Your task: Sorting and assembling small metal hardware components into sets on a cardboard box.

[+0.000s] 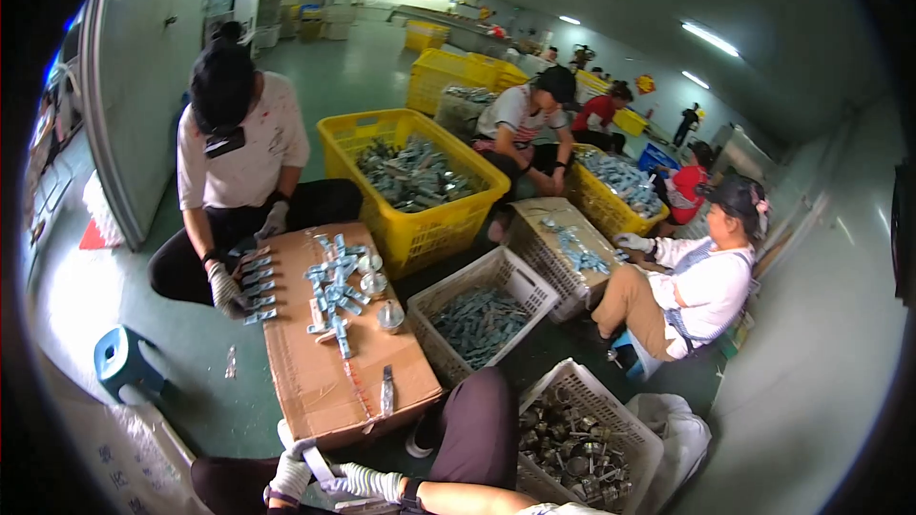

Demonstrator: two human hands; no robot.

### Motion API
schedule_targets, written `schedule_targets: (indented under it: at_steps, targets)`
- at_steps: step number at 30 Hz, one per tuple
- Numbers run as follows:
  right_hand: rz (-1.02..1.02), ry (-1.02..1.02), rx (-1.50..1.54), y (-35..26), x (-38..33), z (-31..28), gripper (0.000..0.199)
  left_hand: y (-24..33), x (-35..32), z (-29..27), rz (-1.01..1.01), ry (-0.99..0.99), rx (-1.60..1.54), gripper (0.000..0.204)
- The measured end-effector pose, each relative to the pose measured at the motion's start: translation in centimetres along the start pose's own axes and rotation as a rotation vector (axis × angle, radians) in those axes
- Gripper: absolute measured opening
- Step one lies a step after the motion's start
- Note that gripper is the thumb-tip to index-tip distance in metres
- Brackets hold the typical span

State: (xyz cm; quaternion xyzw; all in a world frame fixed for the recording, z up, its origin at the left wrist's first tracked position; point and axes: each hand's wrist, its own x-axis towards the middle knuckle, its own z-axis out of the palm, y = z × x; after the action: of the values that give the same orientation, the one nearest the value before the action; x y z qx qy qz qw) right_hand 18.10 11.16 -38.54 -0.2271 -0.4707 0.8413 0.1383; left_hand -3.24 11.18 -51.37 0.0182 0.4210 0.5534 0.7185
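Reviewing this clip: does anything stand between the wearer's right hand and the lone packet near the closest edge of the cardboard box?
No loose item visibly does. Only the near edge of the cardboard box comes between the right hand and the lone packet.

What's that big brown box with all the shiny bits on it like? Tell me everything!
The brown box looks like cardboard: rectangular, closed, lying flat-side up and used like a table. A strip with red marks runs along part of its top. Jumbled blue-and-silver pieces lie on it beside three round silvery parts, with similar pieces lined along its left edge. The person's left hand is by the near side; I can't tell if it touches.
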Motion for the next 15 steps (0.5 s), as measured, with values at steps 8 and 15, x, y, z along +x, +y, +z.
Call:
schedule_targets:
  at_steps: [8,15]
  targets:
    - [-0.013,-0.006,-0.165,-0.7,-0.9,-0.3,0.028,1.5,-2.2,5.4,-0.077,-0.016,-0.001,0.035]
    - [0.015,-0.010,-0.096,0.7,-0.1,-0.2,0.026,2.6,-4.5,7.2,-0.067,-0.017,0.006,0.026]
